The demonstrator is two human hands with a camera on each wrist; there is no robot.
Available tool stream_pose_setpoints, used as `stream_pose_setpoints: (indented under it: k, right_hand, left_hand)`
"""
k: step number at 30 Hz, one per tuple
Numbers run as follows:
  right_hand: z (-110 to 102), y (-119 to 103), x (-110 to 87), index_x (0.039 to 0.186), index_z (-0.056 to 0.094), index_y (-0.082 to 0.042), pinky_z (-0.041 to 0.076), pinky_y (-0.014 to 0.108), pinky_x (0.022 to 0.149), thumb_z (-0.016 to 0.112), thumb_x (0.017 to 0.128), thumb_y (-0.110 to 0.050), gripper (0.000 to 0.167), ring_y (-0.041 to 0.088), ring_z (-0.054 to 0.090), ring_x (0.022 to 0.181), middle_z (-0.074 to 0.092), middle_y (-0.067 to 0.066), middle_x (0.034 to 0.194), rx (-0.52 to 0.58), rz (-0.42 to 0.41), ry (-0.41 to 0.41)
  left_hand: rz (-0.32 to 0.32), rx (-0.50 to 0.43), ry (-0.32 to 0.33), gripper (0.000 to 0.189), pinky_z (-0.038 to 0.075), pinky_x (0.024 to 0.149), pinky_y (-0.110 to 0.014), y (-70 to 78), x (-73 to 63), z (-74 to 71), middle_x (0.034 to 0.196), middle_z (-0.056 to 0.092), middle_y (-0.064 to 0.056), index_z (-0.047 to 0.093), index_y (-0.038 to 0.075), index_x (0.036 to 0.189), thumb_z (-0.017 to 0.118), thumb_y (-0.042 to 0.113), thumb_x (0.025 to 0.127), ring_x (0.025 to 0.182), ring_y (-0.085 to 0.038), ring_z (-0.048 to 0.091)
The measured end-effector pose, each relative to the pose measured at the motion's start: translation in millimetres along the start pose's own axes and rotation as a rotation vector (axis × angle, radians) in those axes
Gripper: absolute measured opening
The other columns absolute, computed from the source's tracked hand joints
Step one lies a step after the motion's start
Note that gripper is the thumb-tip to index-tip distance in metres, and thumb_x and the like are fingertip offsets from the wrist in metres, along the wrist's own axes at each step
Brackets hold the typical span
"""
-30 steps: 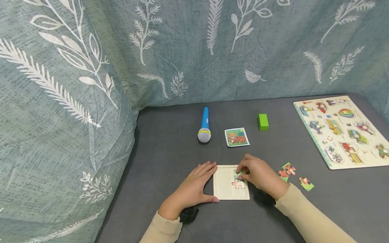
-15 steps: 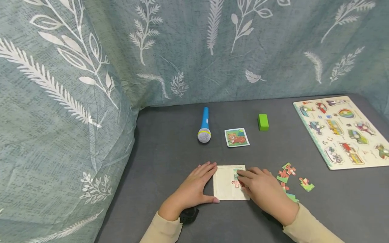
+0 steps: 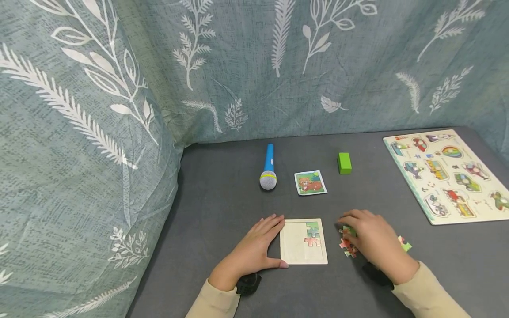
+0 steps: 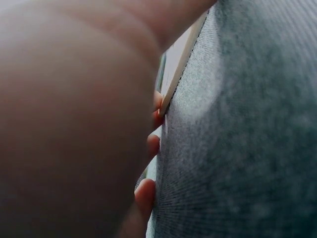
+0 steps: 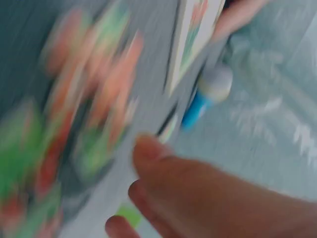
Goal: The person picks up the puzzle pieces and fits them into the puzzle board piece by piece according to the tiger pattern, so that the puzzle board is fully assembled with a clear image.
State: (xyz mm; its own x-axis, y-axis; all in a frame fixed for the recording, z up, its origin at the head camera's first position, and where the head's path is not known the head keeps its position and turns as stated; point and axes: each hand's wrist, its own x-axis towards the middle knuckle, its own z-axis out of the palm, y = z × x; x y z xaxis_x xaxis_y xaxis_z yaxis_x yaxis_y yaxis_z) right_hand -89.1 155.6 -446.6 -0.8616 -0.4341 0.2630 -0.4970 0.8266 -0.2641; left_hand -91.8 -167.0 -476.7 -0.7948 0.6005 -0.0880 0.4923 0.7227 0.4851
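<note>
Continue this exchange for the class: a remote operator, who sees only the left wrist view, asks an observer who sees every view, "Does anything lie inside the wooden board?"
Observer: Yes, joined puzzle pieces lie inside the wooden board, along its right side toward the far corner.

Operator: I can't see the right hand. Where is it?

Observer: The right hand is over loose puzzle pieces, to the right of the board; whether it grips any, I cannot tell.

Operator: Is there a picture anywhere on the table?

Observer: A picture card lies beyond the board, left to right between the blue microphone and the green block.
</note>
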Motion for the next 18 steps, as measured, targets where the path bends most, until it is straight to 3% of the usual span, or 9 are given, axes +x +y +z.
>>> stream_pose_setpoints:
  k: [2,5,8,13,18]
  right_hand:
    - [-9,15,-3.0,0.109,0.080,-0.006,0.058,0.054,0.073,0.095,0.073,-0.003,0.040,0.035,0.070,0.094,0.074,0.011,0.111,0.009,0.072,-0.002]
    - [-20,35,-7.9,0.112,0.079,-0.003,0.058,0.053,0.069,0.093,0.077,-0.005,0.038,0.036,0.069,0.089,0.072,0.016,0.111,0.018,0.186,-0.078]
    - [-23,48,-11.3,0.113,0.079,-0.001,0.058,0.051,0.067,0.090,0.081,-0.007,0.035,0.035,0.069,0.087,0.070,0.018,0.110,0.032,0.249,-0.147]
    - [-21,55,-12.9,0.107,0.080,0.001,0.056,0.045,0.064,0.089,0.081,-0.004,0.028,0.028,0.066,0.080,0.067,0.014,0.101,0.065,0.254,-0.150]
    - [-18,57,-13.8,0.108,0.079,0.001,0.051,0.040,0.060,0.086,0.082,0.002,0.027,0.021,0.059,0.071,0.059,0.010,0.091,0.095,0.255,-0.119]
  left_hand:
    - [0.001,0.003,0.000,0.105,0.016,0.128,-0.046,-0.3,-0.2,0.1,0.171,0.030,-0.006,0.035,0.005,0.163,0.088,0.048,0.083,0.159,-0.025,0.021]
    - [-0.002,0.001,-0.006,0.105,0.016,0.128,-0.046,-0.4,0.4,-0.6,0.171,0.029,-0.005,0.035,0.005,0.163,0.088,0.049,0.083,0.159,-0.025,0.020]
    - [-0.010,0.005,-0.013,0.105,0.015,0.128,-0.046,-0.5,1.1,-1.3,0.171,0.028,-0.005,0.034,0.005,0.163,0.088,0.048,0.084,0.159,-0.024,0.019]
    - [-0.016,0.044,-0.031,0.105,0.018,0.127,-0.048,2.6,0.2,-4.7,0.171,0.028,-0.006,0.034,0.006,0.164,0.086,0.051,0.085,0.159,-0.025,0.021]
    - [-0.041,0.218,0.003,0.095,0.026,0.124,-0.053,6.2,-5.1,-16.2,0.167,0.037,-0.008,0.041,0.007,0.161,0.080,0.055,0.088,0.155,-0.030,0.031]
